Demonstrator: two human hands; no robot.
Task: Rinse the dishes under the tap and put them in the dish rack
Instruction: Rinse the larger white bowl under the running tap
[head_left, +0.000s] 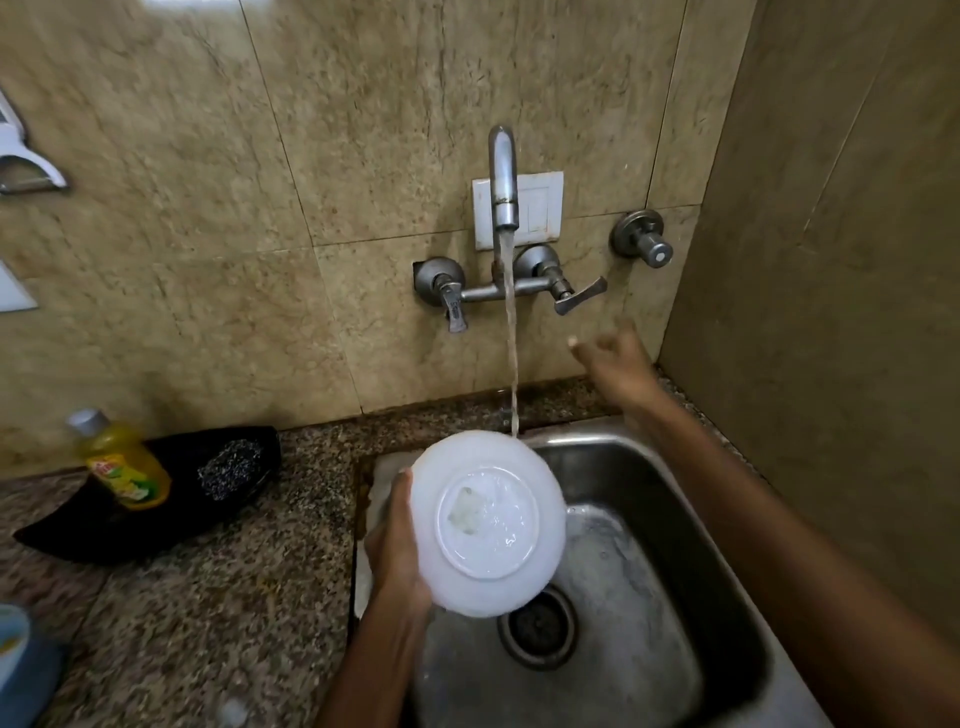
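Observation:
My left hand (397, 545) grips a white bowl (488, 522) by its left rim, holding it bottom-up over the steel sink (649, 571). Water sits on the bowl's base. The tap (503, 176) on the wall runs, and its stream drops just past the bowl's far edge. My right hand (615, 364) is raised below the tap's right lever (579, 296), fingers loosely spread, holding nothing and touching nothing. No dish rack is in view.
A yellow dish-soap bottle (122, 462) and a steel scrubber (231, 467) lie in a black tray (78, 535) on the granite counter (208, 597) at left. The sink drain (537, 623) lies under the bowl. A tiled side wall (831, 312) closes the right.

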